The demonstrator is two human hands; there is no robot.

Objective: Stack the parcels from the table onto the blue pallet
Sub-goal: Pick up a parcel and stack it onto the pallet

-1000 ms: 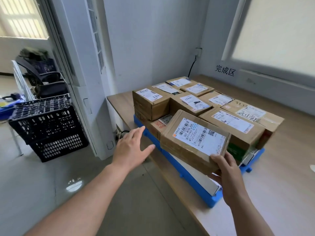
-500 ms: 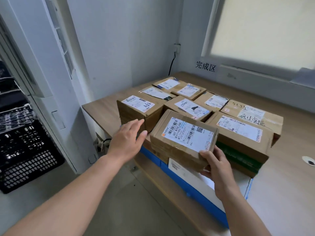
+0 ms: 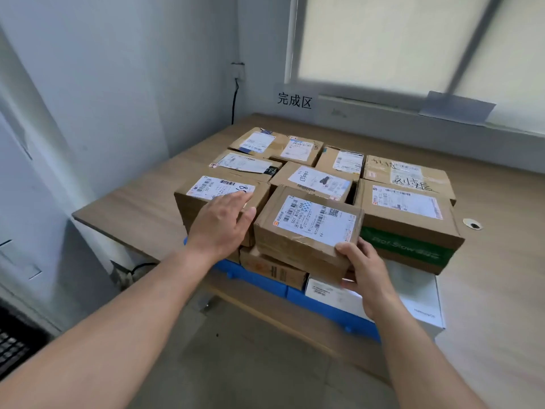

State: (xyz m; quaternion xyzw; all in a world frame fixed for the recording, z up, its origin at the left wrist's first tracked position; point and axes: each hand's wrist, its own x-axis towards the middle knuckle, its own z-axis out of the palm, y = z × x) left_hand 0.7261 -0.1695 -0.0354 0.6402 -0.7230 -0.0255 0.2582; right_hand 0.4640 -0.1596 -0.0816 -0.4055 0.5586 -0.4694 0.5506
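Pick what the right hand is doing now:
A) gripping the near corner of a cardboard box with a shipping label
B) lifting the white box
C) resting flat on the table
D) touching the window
A: the right hand grips the near right corner of the cardboard box, thumb on its labelled top, while the left hand lies flat on the neighbouring box.

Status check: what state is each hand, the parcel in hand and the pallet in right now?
Right hand, grips the front parcel's near right corner.
Left hand, flat, fingers straight, on the neighbouring parcel.
Front parcel, label up, on the stack's front row.
Blue pallet, loaded with parcels.
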